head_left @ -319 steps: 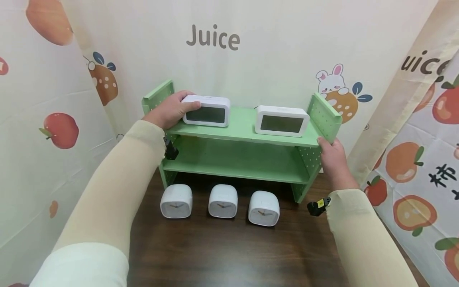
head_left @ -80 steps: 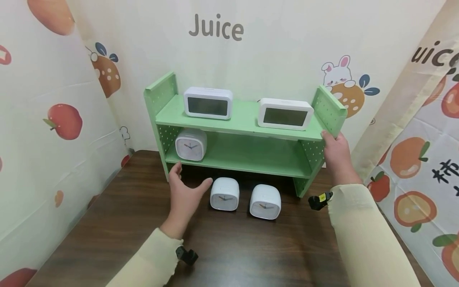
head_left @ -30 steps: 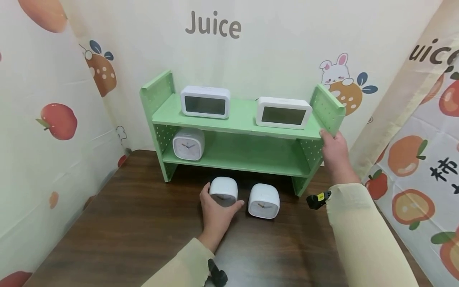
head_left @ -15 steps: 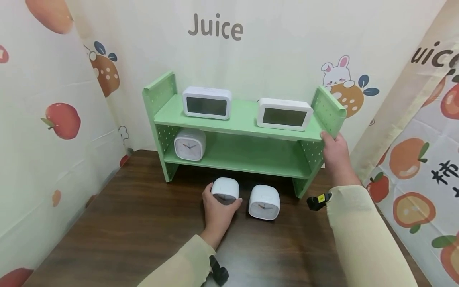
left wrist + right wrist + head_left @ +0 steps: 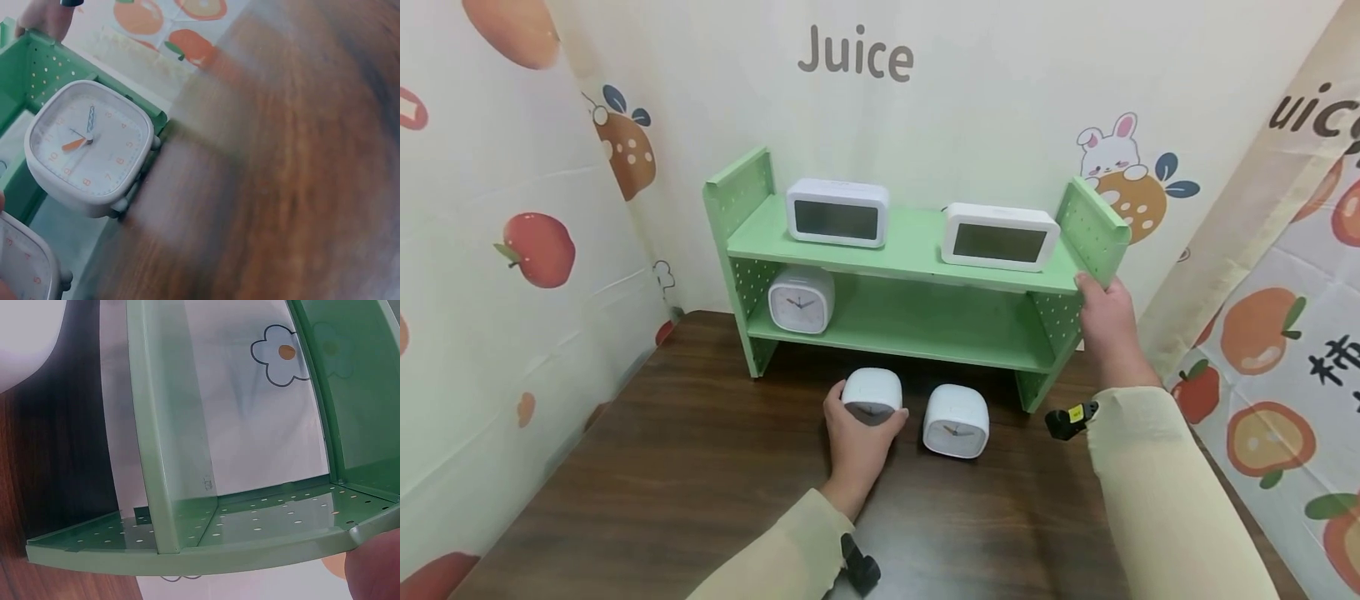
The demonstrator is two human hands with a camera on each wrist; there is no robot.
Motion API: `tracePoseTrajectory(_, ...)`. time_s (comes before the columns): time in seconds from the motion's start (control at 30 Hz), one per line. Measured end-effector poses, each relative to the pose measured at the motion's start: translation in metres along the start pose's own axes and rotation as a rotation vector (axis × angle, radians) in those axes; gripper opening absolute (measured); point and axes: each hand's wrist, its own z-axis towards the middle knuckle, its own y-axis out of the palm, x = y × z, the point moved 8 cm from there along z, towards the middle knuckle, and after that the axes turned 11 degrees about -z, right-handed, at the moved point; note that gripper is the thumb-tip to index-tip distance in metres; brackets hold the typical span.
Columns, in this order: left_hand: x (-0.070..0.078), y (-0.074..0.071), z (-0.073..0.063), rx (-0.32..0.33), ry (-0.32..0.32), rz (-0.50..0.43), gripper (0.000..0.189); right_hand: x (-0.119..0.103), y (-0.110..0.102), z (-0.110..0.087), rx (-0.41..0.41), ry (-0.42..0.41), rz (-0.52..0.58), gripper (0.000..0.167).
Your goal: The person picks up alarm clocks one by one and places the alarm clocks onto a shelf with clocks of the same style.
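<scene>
My left hand (image 5: 859,446) grips a white rounded alarm clock (image 5: 872,385) on the table, fingers at its left side and thumb at its right; the hand covers part of its face. In the left wrist view this clock (image 5: 25,265) shows only at the lower left corner. A matching alarm clock (image 5: 955,421) stands just to its right. My right hand (image 5: 1107,321) holds the right side panel of the green two-tier shelf (image 5: 925,329), thumb at the upper board's end. Another such alarm clock (image 5: 801,302) sits at the left of the lower tier.
On the upper tier stand two white digital clocks, one at left (image 5: 837,215) and one at right (image 5: 1000,239), with dark screens. The dark wooden table (image 5: 700,450) stretches forward of the shelf. A fruit-print curtain (image 5: 985,100) hangs behind and on both sides.
My left hand has gone from the upper left digital clock to the middle alarm clock. The leftmost alarm clock has moved from table to lower tier. My right hand keeps its hold.
</scene>
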Motion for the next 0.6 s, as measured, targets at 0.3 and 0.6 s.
tracePoseTrajectory(0.3, 0.020, 0.003, 0.000, -0.026, 0.056, -0.015, 0.105, -0.001, -0.002, 0.001, -0.002, -0.018, 0.007, 0.058)
tracePoseTrajectory(0.6, 0.054, 0.001, 0.002, -0.021, 0.167, -0.068, 0.103, -0.002, 0.001, -0.002, -0.023, -0.015, -0.017, 0.059)
